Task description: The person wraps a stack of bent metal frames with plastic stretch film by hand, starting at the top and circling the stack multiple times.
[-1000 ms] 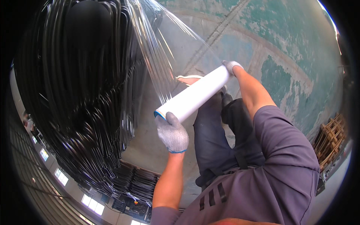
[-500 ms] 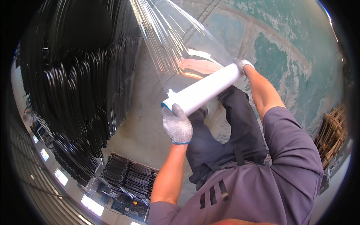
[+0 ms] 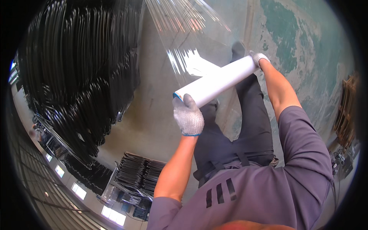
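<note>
Between my hands is a thick roll of clear stretch film (image 3: 220, 82), tilted with its right end farther away. My left hand (image 3: 188, 118), in a grey-white knit glove with a blue cuff edge, grips the near-left end, thumb on top beside the blue rim of the core. At the far-right end my right hand (image 3: 260, 58), gloved too, is closed around the roll; most of its fingers are hidden. A glossy sheet of film (image 3: 178, 38) stretches from the roll toward the upper left, past a tall stack of shiny black curved parts (image 3: 82, 76).
Another stack of black parts (image 3: 140, 172) stands at the lower left, beside equipment. Wooden pallets (image 3: 345, 111) are at the far right. The floor (image 3: 153, 115) is grey concrete with worn green paint. Part of another person (image 3: 36, 132) shows at the left edge.
Both hands and the roll have shifted slightly right, the right hand also a little farther away. My view has turned, and one foot now shows beyond the roll. The bright reflections on the film changed.
</note>
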Tool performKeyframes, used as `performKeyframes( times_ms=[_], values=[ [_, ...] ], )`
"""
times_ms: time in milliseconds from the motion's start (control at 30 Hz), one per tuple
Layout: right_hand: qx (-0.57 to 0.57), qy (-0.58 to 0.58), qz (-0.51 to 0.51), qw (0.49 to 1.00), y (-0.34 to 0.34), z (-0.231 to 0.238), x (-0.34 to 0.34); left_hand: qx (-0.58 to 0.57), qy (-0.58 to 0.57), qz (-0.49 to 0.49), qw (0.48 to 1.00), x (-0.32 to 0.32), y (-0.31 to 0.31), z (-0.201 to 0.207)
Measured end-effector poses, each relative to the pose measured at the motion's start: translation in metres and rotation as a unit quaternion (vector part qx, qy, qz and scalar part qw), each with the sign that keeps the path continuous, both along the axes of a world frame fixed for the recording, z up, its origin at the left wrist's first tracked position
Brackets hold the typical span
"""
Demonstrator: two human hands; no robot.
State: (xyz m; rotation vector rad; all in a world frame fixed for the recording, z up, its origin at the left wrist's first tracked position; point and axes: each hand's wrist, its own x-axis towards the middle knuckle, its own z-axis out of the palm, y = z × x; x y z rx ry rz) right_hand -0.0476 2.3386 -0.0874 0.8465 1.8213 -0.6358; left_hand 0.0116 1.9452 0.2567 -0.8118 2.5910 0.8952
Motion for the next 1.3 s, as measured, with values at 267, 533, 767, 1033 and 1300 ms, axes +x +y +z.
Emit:
performKeyframes(
  times_ms=[267,533,767,1033,1300],
  values=[
    [0.03,0.003,0.076,0.997,-0.068,-0.001,0.051,-0.002,0.065,-0.021,0.998,0.068,-0.053,-0.001],
    [0.052,-0.015,-0.005,0.999,-0.085,0.004,0.126,0.036,0.039,-0.004,0.999,0.117,-0.084,0.002],
    [0.086,-0.004,-0.054,0.995,-0.139,0.0,0.209,0.07,0.042,-0.032,0.996,0.163,-0.152,0.0],
    [0.067,0.029,-0.105,0.992,-0.253,0.011,0.295,0.045,0.067,-0.072,0.994,0.212,-0.252,-0.003],
    [0.06,-0.012,0.018,0.998,-0.305,-0.025,0.358,0.008,0.014,-0.096,0.995,0.263,-0.304,-0.018]
  ],
)
